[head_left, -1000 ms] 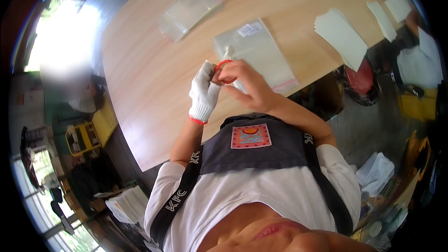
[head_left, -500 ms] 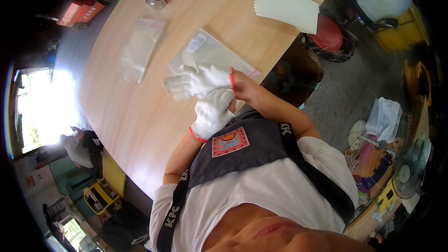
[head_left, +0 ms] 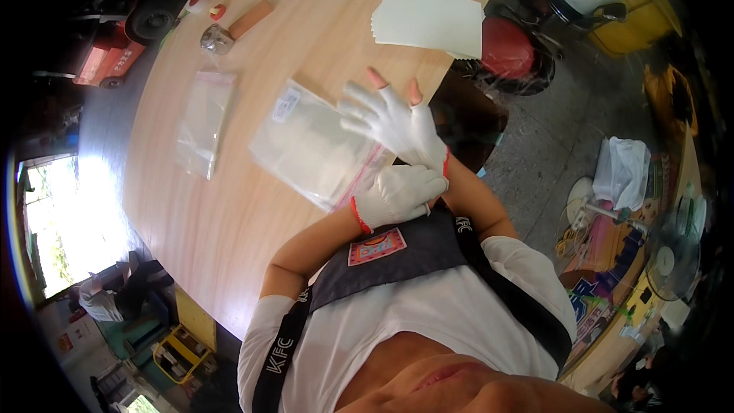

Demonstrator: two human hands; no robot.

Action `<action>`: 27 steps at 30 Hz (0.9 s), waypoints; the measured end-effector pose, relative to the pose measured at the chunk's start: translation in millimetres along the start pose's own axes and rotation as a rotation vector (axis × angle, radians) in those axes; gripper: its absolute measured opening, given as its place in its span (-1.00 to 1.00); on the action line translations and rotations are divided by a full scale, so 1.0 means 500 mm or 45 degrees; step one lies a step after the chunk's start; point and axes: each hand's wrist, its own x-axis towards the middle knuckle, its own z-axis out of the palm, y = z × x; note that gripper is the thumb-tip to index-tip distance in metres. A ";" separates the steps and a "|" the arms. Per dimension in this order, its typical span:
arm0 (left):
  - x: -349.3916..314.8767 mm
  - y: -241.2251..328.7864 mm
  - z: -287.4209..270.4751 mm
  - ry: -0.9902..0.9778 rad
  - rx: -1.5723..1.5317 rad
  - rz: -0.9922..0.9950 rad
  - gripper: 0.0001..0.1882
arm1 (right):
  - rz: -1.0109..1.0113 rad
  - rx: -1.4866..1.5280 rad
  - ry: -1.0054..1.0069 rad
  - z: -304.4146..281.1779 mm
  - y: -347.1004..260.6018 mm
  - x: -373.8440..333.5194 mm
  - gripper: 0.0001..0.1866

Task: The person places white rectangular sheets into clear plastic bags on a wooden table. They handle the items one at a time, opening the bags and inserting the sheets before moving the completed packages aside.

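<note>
The right hand [head_left: 396, 124] is spread wide in a white knit glove [head_left: 405, 138], two fingertips bare, its fingers over the table [head_left: 222, 260] and its wrist past the near-right edge. The gloved left hand [head_left: 401, 193] curls narrow over that wrist, touching the red cuff [head_left: 446, 160]; whether it pinches the knit cannot be told. A clear bag [head_left: 306, 145] lies flat just left of the right hand; a narrower bag [head_left: 205, 126] lies nearer the left edge, pale wood between them. White cards [head_left: 428, 19] sit at the right edge.
</note>
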 end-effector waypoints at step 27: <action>-0.070 -0.081 0.111 0.599 -0.322 -0.820 -0.78 | 0.532 -3.413 0.809 -0.208 -0.655 0.285 -0.15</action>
